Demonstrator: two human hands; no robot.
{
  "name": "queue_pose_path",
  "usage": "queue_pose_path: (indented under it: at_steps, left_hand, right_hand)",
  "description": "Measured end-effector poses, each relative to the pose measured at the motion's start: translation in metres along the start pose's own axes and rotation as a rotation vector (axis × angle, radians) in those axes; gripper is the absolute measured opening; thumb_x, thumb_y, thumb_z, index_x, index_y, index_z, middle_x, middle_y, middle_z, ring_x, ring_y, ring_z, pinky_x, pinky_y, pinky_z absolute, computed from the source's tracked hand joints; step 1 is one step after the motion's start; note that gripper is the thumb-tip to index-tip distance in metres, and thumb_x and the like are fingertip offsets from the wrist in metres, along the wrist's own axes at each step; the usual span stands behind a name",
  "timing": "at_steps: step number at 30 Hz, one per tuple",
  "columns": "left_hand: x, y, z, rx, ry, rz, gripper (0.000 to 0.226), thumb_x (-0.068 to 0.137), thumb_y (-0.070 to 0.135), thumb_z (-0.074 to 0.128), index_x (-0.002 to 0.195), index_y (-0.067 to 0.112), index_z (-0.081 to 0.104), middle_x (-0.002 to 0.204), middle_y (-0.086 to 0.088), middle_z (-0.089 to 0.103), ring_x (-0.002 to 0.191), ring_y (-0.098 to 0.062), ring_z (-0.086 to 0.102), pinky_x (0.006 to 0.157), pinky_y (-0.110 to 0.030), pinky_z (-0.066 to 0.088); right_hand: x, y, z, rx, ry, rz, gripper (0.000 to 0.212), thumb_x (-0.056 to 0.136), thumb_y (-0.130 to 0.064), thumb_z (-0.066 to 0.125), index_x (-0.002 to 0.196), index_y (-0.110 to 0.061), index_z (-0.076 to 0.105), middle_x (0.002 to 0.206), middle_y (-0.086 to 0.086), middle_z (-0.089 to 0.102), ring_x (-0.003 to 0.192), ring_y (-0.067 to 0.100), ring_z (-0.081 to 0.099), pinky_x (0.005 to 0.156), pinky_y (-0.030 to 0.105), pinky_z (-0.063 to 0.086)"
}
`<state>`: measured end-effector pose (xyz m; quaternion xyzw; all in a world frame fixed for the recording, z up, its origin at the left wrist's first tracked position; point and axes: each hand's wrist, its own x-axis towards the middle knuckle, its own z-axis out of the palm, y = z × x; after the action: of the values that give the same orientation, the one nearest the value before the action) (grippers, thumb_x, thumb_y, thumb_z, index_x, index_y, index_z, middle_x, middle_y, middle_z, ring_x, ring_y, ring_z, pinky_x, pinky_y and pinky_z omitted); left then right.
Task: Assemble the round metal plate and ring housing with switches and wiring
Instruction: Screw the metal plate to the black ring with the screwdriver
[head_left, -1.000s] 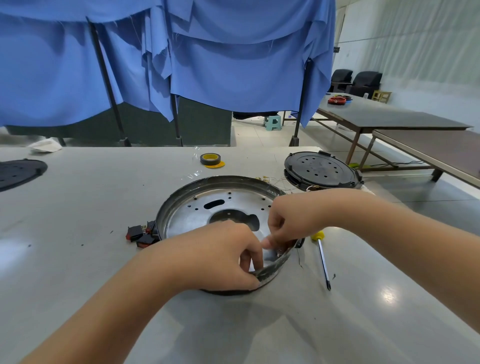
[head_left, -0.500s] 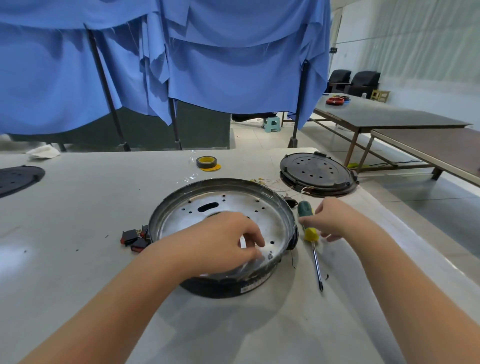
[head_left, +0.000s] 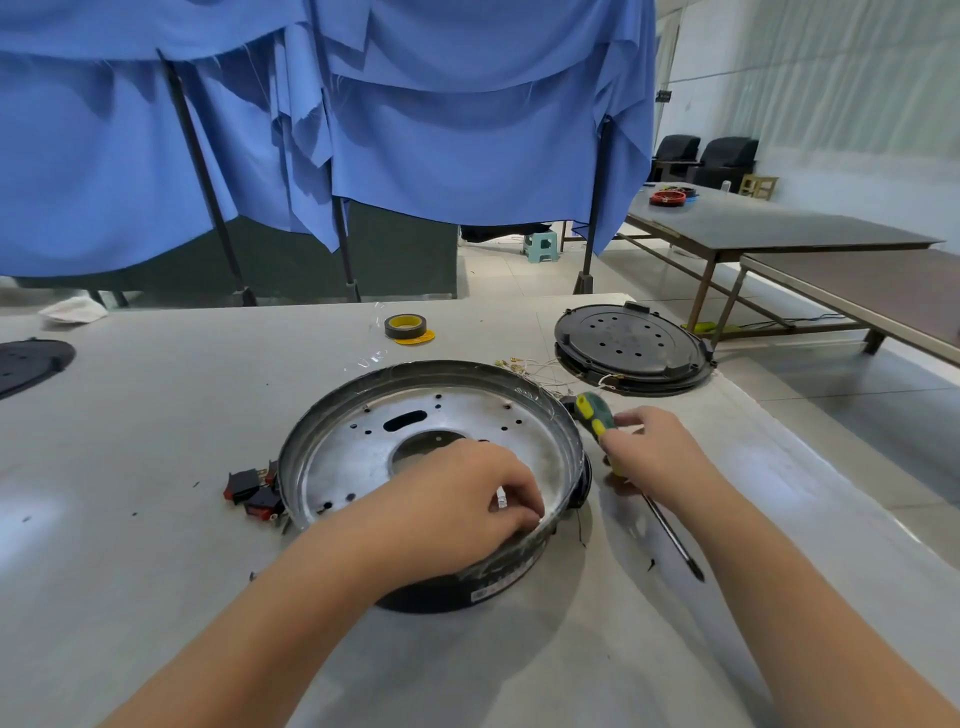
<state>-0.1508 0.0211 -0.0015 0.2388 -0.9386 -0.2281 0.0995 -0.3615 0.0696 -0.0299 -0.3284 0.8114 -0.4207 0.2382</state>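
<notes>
The round metal plate (head_left: 363, 447) sits inside its dark ring housing (head_left: 457, 592) in the middle of the table. My left hand (head_left: 457, 509) rests over the near right rim, its fingertips pinching a small white part against the rim. My right hand (head_left: 654, 452) grips the green and yellow handle of a screwdriver (head_left: 592, 410) just right of the housing; the shaft points toward me, tip on the table. Red and black switches (head_left: 249, 491) lie against the housing's left side. Thin wires (head_left: 530, 370) trail behind the housing.
A black perforated round cover (head_left: 631, 345) lies at the back right near the table edge. A roll of yellow and black tape (head_left: 405, 326) sits behind the housing. Another black disc (head_left: 28, 361) lies at the far left. Blue cloth hangs beyond the table.
My right hand left the housing rim, moved right and took hold of the screwdriver, lifting its handle. My left hand stayed on the near rim.
</notes>
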Motion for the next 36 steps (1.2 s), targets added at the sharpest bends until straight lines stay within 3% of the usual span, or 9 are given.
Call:
queue_pose_path:
  at_steps: [4, 7, 9, 12, 17, 20, 24, 29, 36]
  left_hand:
    - [0.001, -0.001, 0.000, 0.009, 0.006, -0.016, 0.007, 0.088, 0.038, 0.063, 0.085, 0.035, 0.068, 0.086, 0.019, 0.065, 0.079, 0.001, 0.057, 0.078, -0.028, 0.051]
    - [0.000, -0.001, -0.001, 0.035, 0.028, -0.029, 0.011, 0.087, 0.043, 0.063, 0.078, 0.036, 0.063, 0.079, 0.020, 0.061, 0.077, 0.002, 0.055, 0.074, -0.024, 0.049]
    - [0.000, -0.001, -0.001, 0.054, 0.051, -0.035, 0.015, 0.086, 0.046, 0.063, 0.075, 0.035, 0.061, 0.072, 0.022, 0.057, 0.074, 0.004, 0.053, 0.067, -0.017, 0.043]
    - [0.000, 0.000, 0.000, 0.046, 0.070, -0.041, 0.019, 0.084, 0.047, 0.065, 0.071, 0.035, 0.059, 0.067, 0.022, 0.055, 0.074, 0.005, 0.053, 0.063, -0.013, 0.040]
    - [0.001, -0.001, -0.001, -0.031, 0.034, -0.030, 0.006, 0.087, 0.037, 0.065, 0.084, 0.034, 0.071, 0.079, 0.018, 0.060, 0.079, -0.001, 0.055, 0.076, -0.025, 0.048]
    - [0.000, -0.002, 0.000, -0.072, -0.008, -0.023, 0.016, 0.090, 0.024, 0.063, 0.098, 0.032, 0.075, 0.092, 0.012, 0.061, 0.085, -0.004, 0.055, 0.074, -0.022, 0.044]
    - [-0.001, -0.004, -0.001, -0.095, -0.025, -0.016, 0.032, 0.090, 0.014, 0.055, 0.111, 0.033, 0.069, 0.096, 0.014, 0.061, 0.085, -0.005, 0.055, 0.069, -0.014, 0.041]
    - [-0.002, -0.004, -0.002, -0.070, 0.020, -0.017, 0.011, 0.086, 0.034, 0.065, 0.096, 0.033, 0.070, 0.088, 0.017, 0.060, 0.080, -0.001, 0.055, 0.072, -0.016, 0.043]
    - [-0.001, 0.001, 0.000, -0.039, 0.028, -0.001, 0.008, 0.088, 0.029, 0.064, 0.090, 0.030, 0.071, 0.087, 0.015, 0.060, 0.080, -0.002, 0.054, 0.080, -0.025, 0.047]
  right_hand:
    - [-0.009, -0.012, -0.003, 0.331, 0.015, -0.172, 0.038, 0.095, -0.007, 0.051, 0.132, -0.011, 0.046, 0.094, 0.010, 0.062, 0.065, 0.015, 0.068, 0.053, 0.024, 0.057]
    - [-0.017, -0.023, -0.009, 0.491, -0.008, -0.213, 0.016, 0.098, -0.006, 0.043, 0.107, -0.013, 0.054, 0.085, 0.008, 0.058, 0.056, 0.011, 0.062, 0.045, 0.023, 0.052]
    - [-0.019, -0.028, -0.008, 0.589, -0.080, -0.144, 0.018, 0.097, -0.004, 0.039, 0.091, -0.014, 0.053, 0.076, 0.008, 0.050, 0.050, 0.015, 0.050, 0.037, 0.022, 0.038]
    - [-0.022, -0.026, 0.001, 0.460, -0.120, -0.120, 0.006, 0.090, -0.013, 0.052, 0.089, -0.010, 0.056, 0.067, 0.002, 0.042, 0.048, 0.014, 0.037, 0.035, 0.017, 0.027]
    - [-0.029, -0.016, 0.012, 0.129, -0.100, -0.246, 0.032, 0.071, -0.032, 0.079, 0.093, -0.022, 0.058, 0.067, -0.009, 0.056, 0.048, 0.001, 0.050, 0.042, 0.013, 0.035]
    - [-0.027, -0.014, 0.012, 0.112, -0.048, -0.207, 0.037, 0.074, -0.017, 0.075, 0.101, -0.027, 0.051, 0.079, -0.007, 0.062, 0.060, 0.000, 0.058, 0.044, 0.012, 0.039]
    - [-0.024, -0.011, 0.013, 0.045, -0.015, -0.288, 0.016, 0.076, -0.009, 0.065, 0.069, -0.017, 0.053, 0.050, -0.009, 0.044, 0.037, 0.001, 0.038, 0.037, 0.010, 0.029]
    - [-0.023, -0.009, 0.014, 0.052, -0.007, -0.308, 0.021, 0.076, -0.009, 0.063, 0.064, -0.017, 0.047, 0.041, -0.011, 0.036, 0.035, 0.004, 0.033, 0.034, 0.011, 0.025]
    - [-0.022, -0.008, 0.014, 0.074, -0.014, -0.336, 0.021, 0.076, -0.008, 0.063, 0.064, -0.016, 0.048, 0.046, -0.010, 0.035, 0.036, 0.004, 0.032, 0.035, 0.010, 0.025]
